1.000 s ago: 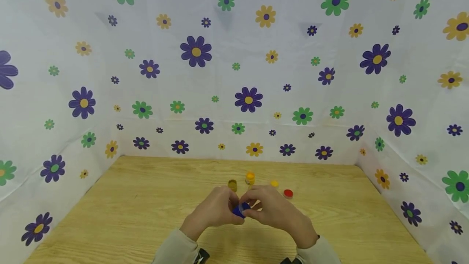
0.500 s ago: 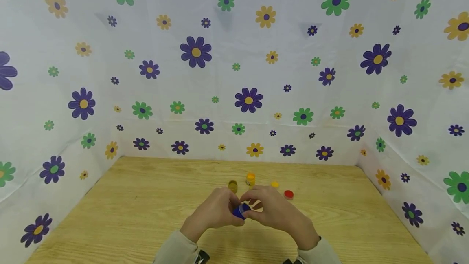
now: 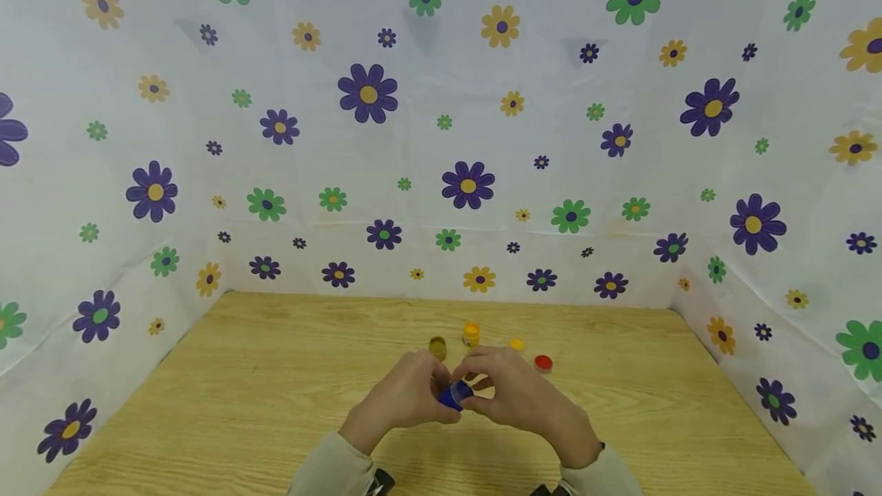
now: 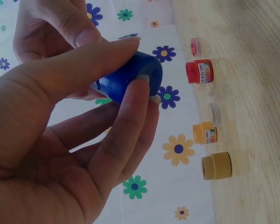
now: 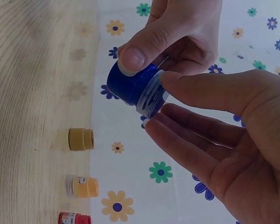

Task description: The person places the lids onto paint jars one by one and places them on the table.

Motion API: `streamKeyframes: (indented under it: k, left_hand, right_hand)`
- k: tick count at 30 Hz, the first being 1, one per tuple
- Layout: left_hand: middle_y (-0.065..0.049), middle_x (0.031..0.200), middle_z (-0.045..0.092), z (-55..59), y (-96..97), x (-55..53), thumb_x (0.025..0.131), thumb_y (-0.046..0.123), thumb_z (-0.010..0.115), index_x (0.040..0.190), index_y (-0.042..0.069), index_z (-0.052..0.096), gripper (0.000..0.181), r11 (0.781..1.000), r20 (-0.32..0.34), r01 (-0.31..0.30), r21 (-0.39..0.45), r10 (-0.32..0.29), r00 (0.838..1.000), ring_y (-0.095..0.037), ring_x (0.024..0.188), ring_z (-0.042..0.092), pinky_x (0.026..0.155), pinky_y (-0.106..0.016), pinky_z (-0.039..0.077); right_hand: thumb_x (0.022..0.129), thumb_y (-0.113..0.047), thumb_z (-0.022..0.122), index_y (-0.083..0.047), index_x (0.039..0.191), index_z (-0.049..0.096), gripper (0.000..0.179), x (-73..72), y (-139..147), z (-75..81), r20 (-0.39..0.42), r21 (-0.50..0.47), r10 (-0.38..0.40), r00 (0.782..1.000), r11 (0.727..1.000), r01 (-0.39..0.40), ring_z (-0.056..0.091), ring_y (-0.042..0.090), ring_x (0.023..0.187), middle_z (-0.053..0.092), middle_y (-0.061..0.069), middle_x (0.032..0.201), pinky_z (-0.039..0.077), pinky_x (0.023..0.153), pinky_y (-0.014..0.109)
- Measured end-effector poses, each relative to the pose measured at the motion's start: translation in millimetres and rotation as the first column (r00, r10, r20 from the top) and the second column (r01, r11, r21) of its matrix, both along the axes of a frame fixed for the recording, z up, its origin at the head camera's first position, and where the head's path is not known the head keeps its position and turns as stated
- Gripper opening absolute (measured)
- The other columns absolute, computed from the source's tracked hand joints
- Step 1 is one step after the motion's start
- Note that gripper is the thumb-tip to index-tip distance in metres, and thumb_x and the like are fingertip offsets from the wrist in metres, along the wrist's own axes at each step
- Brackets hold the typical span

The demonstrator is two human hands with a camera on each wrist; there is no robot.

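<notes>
A small blue paint jar (image 3: 451, 398) is held between both hands at the middle of the table, tilted to one side. My left hand (image 3: 409, 390) grips its blue body, thumb on one side and fingertips on the other, as the left wrist view shows. A clear, ridged screw lid (image 5: 150, 95) with blue on it sits at the jar's other end. My right hand (image 3: 508, 389) pinches this lid between thumb and fingertips. The remaining right fingers are spread beneath it in the right wrist view.
Beyond the hands stand an ochre jar (image 3: 437, 348) and a yellow jar (image 3: 472, 334). A red jar (image 4: 200, 71) appears in the left wrist view, near a red-and-clear lid (image 4: 196, 47). A clear lid (image 4: 215, 114) lies beside the yellow jar. Flowered cloth walls enclose the wooden table (image 3: 276, 373).
The blue jar and its lid have turned slightly within the fingers, so more of the lid end shows. Both hands have stayed almost in place, and the other jars have not moved.
</notes>
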State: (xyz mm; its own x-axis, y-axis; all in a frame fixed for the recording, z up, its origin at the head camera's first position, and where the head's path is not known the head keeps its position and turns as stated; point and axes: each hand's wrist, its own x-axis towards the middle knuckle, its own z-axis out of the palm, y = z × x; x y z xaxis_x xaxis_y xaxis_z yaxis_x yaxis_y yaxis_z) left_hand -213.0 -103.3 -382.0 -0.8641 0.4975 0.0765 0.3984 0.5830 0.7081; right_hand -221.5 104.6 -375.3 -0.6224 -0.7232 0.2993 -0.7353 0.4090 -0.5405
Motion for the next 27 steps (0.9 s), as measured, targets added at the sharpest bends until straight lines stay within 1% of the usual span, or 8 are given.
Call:
streamKeyframes:
  k: [7,11,16,18,24,27]
  left_hand:
    - [-0.002,0.075,0.076,-1.1,0.5,-1.7,0.077,0.010,0.088,0.089,0.003,0.079,0.017,1.000,-0.006,-0.005,-0.006,0.005,1.000,-0.005,0.063,0.065,0.058,-0.020,0.054]
    - [-0.002,0.075,0.076,-1.7,0.5,-1.7,0.076,0.010,0.088,0.090,0.003,0.080,0.017,1.000,-0.003,0.001,-0.003,-0.001,1.000,-0.004,0.062,0.065,0.058,-0.019,0.054]
    - [-0.002,0.073,0.076,-1.9,0.5,-1.8,0.076,0.009,0.088,0.088,0.004,0.080,0.016,1.000,-0.011,0.004,-0.002,-0.004,1.000,-0.004,0.060,0.064,0.057,-0.019,0.053]
    - [-0.001,0.073,0.076,-2.4,0.3,-1.9,0.075,0.009,0.089,0.088,0.004,0.080,0.016,1.000,-0.016,0.005,0.002,-0.005,1.000,-0.003,0.059,0.064,0.056,-0.019,0.053]
    - [0.000,0.070,0.074,-5.4,-0.1,-2.3,0.075,0.008,0.089,0.084,0.005,0.079,0.013,1.000,-0.021,0.010,0.002,-0.009,1.000,-0.004,0.058,0.063,0.055,-0.019,0.051]
    - [-0.001,0.070,0.074,-5.7,0.0,-2.3,0.075,0.007,0.088,0.083,0.005,0.079,0.012,1.000,-0.015,0.011,0.007,-0.011,1.000,-0.004,0.058,0.063,0.055,-0.020,0.051]
  right_hand:
    - [0.087,-0.003,0.081,-0.010,0.105,0.077,0.020,-1.7,0.4,-1.7,-0.049,0.009,0.016,0.999,1.000,-0.015,0.071,0.012,0.094,0.072,0.004,0.103,0.057,0.079,0.016]
    - [0.087,-0.003,0.081,-0.010,0.103,0.077,0.018,-1.4,0.7,-2.1,-0.057,0.009,0.017,0.998,1.000,-0.017,0.069,0.011,0.092,0.072,0.003,0.101,0.058,0.078,0.018]
    - [0.088,-0.003,0.080,-0.008,0.103,0.077,0.017,-1.7,-0.2,-1.2,-0.026,0.002,0.010,1.000,1.000,-0.010,0.071,0.014,0.092,0.073,0.005,0.101,0.062,0.077,0.025]
    - [0.088,-0.004,0.080,-0.008,0.104,0.078,0.017,-1.8,-0.6,-1.3,-0.008,0.003,0.004,1.000,1.000,-0.004,0.072,0.014,0.092,0.073,0.005,0.101,0.062,0.077,0.025]
    - [0.090,-0.004,0.078,-0.007,0.104,0.078,0.014,-1.6,-0.1,-2.6,0.065,-0.009,-0.001,0.998,1.000,0.002,0.073,0.014,0.091,0.073,0.006,0.100,0.058,0.076,0.016]
    - [0.092,-0.006,0.076,-0.007,0.103,0.078,0.012,-2.0,0.2,-2.8,0.067,-0.010,-0.010,0.998,1.000,0.011,0.073,0.012,0.090,0.075,0.006,0.100,0.056,0.075,0.014]
